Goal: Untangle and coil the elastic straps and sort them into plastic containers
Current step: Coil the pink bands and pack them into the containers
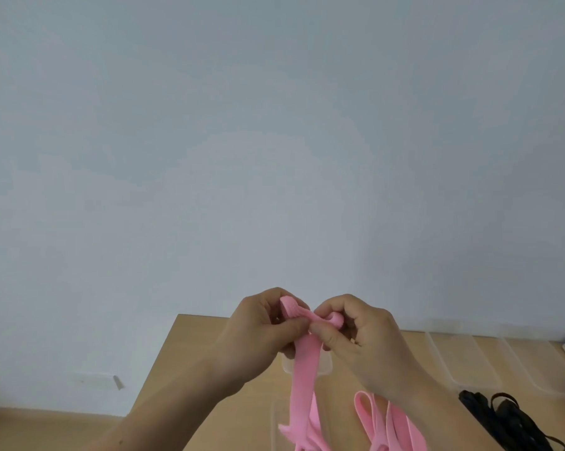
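Observation:
A pink elastic strap [302,385] is held up above the wooden table [193,333]. My left hand [258,336] pinches its upper end, and my right hand [362,340] pinches a folded bit of the same strap close beside it. The rest of the strap hangs down, and more pink loops [391,424] lie on the table below my right wrist. A tangle of black elastic straps [502,421] lies at the lower right.
Clear plastic containers [463,362] stand at the right along the table's back edge. A small clear container [287,367] shows behind the hanging strap. A pale wall fills the view above. The table's left edge runs down to the floor.

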{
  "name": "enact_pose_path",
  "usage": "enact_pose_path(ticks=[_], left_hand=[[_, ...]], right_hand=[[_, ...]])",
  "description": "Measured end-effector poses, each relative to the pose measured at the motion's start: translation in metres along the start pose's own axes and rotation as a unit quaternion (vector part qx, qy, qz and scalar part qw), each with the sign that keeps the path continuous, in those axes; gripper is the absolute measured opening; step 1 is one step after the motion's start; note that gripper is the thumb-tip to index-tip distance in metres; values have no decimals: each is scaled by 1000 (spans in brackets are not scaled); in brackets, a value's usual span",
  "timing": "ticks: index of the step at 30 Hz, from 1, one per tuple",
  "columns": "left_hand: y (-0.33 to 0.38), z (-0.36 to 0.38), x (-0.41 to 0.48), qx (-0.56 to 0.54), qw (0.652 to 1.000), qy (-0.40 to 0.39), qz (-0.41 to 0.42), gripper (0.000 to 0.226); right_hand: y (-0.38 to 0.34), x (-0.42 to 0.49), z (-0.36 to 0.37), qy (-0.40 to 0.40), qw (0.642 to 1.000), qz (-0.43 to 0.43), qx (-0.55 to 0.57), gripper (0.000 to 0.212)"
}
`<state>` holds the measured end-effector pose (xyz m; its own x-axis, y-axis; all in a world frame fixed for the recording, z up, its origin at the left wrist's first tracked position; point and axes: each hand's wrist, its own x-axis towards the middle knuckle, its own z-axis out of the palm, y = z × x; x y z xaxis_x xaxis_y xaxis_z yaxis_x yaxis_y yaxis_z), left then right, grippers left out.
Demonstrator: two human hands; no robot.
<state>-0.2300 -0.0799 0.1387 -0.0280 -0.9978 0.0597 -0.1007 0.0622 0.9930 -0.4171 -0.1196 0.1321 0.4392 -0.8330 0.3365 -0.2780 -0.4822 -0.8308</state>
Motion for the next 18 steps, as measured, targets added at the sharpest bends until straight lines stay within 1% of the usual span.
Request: enact_pose_path(ticks=[1,3,7,10,13,16,18], left_hand=[[0,0,0,-7,1000,-3,-7,5],[0,1,-1,-29,999,-11,-21,5],[6,6,1,-117,990,-41,-74,17],[11,5,3,-157,979,-70,-110,19],[12,2,4,-167,976,-74,-123,22],[8,1,5,-151,977,-67,-132,33],[6,-3,7,-138,978,-59,-142,33]], right_hand=[[1,0,-1,-7,1000,4,-7,12],[2,0,-1,4,1000,-4,-20,15],[0,2,-1,47,995,-62,-60,18],[-2,5,-1,58,992,-87,-77,20],[0,7,1,69,986,-111,-103,18],[4,6,4,64,987,-124,-83,15],[7,6,5,50,987,-132,-76,17]])
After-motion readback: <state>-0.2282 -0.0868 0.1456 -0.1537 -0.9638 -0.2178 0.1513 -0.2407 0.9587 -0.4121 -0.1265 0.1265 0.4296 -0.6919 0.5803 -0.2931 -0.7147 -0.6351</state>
